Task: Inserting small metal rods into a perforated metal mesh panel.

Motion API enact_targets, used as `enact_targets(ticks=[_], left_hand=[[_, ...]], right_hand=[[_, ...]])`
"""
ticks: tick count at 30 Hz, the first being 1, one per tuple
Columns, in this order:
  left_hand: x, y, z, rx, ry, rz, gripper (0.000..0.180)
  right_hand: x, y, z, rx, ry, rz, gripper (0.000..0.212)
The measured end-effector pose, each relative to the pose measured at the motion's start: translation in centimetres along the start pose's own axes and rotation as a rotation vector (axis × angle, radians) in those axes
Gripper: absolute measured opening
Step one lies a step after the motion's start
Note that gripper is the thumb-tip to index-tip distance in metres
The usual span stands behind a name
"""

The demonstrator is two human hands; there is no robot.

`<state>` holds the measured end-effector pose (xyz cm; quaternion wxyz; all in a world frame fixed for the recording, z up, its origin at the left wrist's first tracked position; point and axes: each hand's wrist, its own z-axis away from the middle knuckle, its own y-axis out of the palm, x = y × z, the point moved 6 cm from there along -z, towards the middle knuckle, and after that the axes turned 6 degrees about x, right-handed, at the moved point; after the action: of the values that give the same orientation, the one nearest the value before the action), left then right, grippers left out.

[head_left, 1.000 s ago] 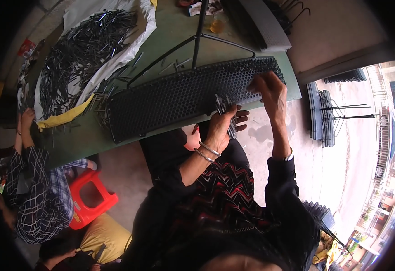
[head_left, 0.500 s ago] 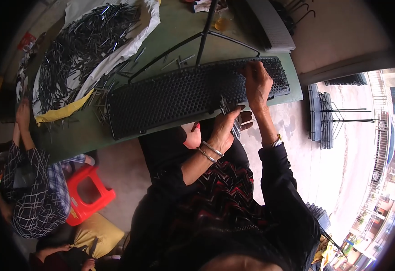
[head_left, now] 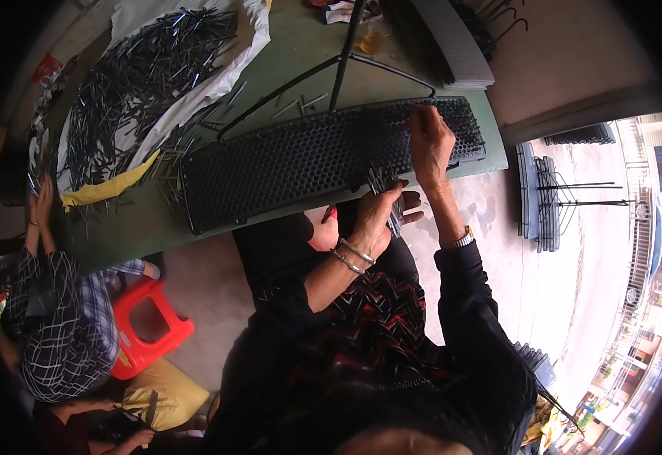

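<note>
A long black perforated rack [head_left: 270,171] with rows of round holes lies across the green table in front of me. Thin dark rods stand close together in its right end. My left hand [head_left: 378,214] is closed around a bundle of thin dark metal rods [head_left: 382,180], just off the rack's near edge. Over the right part of the rack, my right hand [head_left: 431,144] is pinched, fingertips down among the holes. What it pinches is hidden by the fingers and too small to make out.
A white sack [head_left: 251,45] with a heap of dark rods [head_left: 145,83] lies at the far left. A black metal frame [head_left: 340,72] rises behind the rack. Grey panels [head_left: 460,53] stand at the back right. Co-workers sit at the left, near a red stool [head_left: 130,356].
My right hand stays over the same part of the rack, with only a slight shift. The rods in my left hand have tilted slightly. Co-workers' hands at the left have moved.
</note>
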<state>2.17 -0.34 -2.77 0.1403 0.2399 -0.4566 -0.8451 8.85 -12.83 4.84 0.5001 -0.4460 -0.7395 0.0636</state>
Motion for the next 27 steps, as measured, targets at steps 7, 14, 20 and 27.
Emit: enact_targets(ticks=[7,14,20,27], left_hand=[[-0.1,-0.5,0.0,-0.042,0.014,-0.094,0.012],[-0.3,-0.2,-0.4,0.054,0.06,-0.078,0.01],[-0.9,0.2,0.1,0.048,0.099,-0.08,0.015],[-1.0,0.7,0.3,0.068,0.074,-0.204,0.018]], right_hand=[[0.8,0.3,0.0,0.092,-0.068,0.22,0.009],[0.6,0.7,-1.0,0.236,0.012,0.367,0.015],[1.0,-1.7,0.6,0.339,0.044,0.141,0.021],[1.5,-3.3,4.3,0.719,0.325,-0.187,0.018]])
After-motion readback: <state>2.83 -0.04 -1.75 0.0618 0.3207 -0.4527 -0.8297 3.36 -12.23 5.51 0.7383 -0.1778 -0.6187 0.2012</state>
